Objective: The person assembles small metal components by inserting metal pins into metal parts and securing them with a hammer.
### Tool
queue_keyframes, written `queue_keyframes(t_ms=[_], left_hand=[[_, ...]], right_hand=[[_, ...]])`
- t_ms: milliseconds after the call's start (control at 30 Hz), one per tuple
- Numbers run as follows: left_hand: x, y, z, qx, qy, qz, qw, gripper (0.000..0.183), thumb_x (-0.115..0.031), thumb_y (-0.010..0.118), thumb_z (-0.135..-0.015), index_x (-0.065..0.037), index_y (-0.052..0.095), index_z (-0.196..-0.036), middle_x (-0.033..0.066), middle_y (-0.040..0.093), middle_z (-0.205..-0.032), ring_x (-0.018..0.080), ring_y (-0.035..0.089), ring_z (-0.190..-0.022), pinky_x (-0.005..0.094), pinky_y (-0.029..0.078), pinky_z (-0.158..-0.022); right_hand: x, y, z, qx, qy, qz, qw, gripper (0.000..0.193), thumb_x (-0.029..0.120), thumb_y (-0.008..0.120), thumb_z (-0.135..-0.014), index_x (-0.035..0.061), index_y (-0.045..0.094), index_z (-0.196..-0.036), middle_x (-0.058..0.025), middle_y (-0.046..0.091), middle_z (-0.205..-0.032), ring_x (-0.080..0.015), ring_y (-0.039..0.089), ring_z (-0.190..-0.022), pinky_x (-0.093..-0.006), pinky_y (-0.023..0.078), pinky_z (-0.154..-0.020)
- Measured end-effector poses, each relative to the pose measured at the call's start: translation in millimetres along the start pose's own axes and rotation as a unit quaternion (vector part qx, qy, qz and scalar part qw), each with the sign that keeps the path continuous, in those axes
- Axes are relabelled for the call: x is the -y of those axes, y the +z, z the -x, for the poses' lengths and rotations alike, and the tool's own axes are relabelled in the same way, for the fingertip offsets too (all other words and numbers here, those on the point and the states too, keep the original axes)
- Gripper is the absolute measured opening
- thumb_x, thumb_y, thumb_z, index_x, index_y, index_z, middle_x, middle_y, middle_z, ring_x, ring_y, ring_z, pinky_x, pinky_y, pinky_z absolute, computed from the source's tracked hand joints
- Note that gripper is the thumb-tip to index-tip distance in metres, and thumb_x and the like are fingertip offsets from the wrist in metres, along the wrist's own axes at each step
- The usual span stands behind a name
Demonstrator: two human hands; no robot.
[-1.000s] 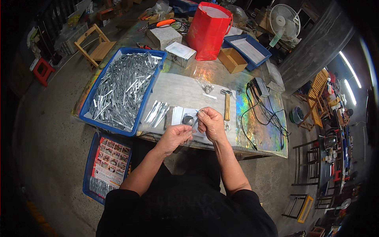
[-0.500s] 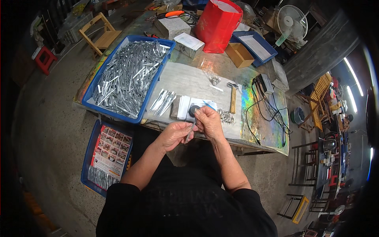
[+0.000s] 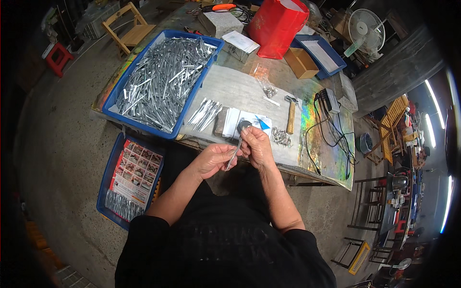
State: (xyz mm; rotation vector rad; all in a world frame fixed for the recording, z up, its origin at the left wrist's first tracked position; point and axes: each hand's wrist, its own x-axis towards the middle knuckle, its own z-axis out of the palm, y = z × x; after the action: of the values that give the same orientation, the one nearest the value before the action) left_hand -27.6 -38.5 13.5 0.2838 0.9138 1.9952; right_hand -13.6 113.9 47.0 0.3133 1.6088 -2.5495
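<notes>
At the near edge of the bench, my left hand (image 3: 214,160) pinches a thin grey metal strip (image 3: 233,159) between thumb and fingers. My right hand (image 3: 258,145) is closed on the strip's upper end, close beside the left. A black round piece (image 3: 244,125) shows at my right fingertips; whether it is held or lies behind them I cannot tell. White papers (image 3: 232,120) and a blue pointed piece (image 3: 262,124) lie just beyond. To their left are a stone block (image 3: 220,122) and several loose metal strips (image 3: 205,114); to the right, a pile of small metal parts (image 3: 282,137).
A blue tray (image 3: 178,126) heaped with metal strips stands at left. A hammer (image 3: 291,117) and black cables (image 3: 330,129) lie at right. Farther back are a red bag (image 3: 277,31) and an open box (image 3: 301,64). Another blue tray (image 3: 106,180) sits low at left.
The whole view has shifted, so the bench things appear farther right. Both hands keep their grip on the metal strip and have barely moved; more of the blue pointed piece shows.
</notes>
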Motion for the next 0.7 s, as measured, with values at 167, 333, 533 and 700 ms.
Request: queue_keyframes(t_ms=[167, 333, 533, 700], left_hand=[[3, -4, 1, 0.015, 0.001, 0.043, 0.999, 0.022, -0.017, 0.051, -0.08, 0.0, 0.053, -0.095, 0.0028, 0.053, -0.071, 0.0076, 0.047, -0.059, 0.0181, 0.034, -0.05], [5, -8, 1, 0.029, 0.001, 0.062, 0.998, 0.024, -0.016, 0.051, -0.08, 0.001, 0.052, -0.097, 0.003, 0.053, -0.071, 0.0082, 0.048, -0.061, 0.0196, 0.035, -0.051], [7, -11, 2, 0.019, 0.002, 0.071, 0.997, 0.022, -0.016, 0.051, -0.08, 0.0, 0.052, -0.095, 0.003, 0.053, -0.07, 0.0079, 0.047, -0.061, 0.0194, 0.035, -0.052], [0, -19, 4, -0.019, 0.03, 0.0, 0.999, 0.019, -0.014, 0.051, -0.08, 0.0, 0.053, -0.092, 0.002, 0.053, -0.069, 0.0076, 0.047, -0.058, 0.0185, 0.035, -0.05]], right_hand=[[-4, 0, -1, -0.013, 0.013, -0.014, 1.0, 0.019, 0.02, 0.055, -0.079, 0.006, 0.048, -0.068, 0.0001, 0.043, -0.05, -0.0064, 0.034, -0.037, -0.0191, 0.026, -0.033], [-6, 0, -1, -0.01, 0.013, -0.013, 1.0, 0.018, 0.019, 0.054, -0.079, 0.0055, 0.049, -0.069, -0.0004, 0.043, -0.049, -0.0067, 0.034, -0.037, -0.0194, 0.026, -0.033], [-10, 0, -4, -0.002, 0.015, -0.001, 1.0, 0.018, 0.019, 0.052, -0.08, 0.0073, 0.047, -0.067, 0.0001, 0.043, -0.049, -0.0065, 0.034, -0.036, -0.019, 0.027, -0.033], [-11, -1, -3, -0.01, 0.002, 0.018, 1.0, 0.019, 0.019, 0.051, -0.081, 0.0037, 0.049, -0.071, 0.0, 0.042, -0.05, -0.0067, 0.033, -0.037, -0.019, 0.026, -0.034]])
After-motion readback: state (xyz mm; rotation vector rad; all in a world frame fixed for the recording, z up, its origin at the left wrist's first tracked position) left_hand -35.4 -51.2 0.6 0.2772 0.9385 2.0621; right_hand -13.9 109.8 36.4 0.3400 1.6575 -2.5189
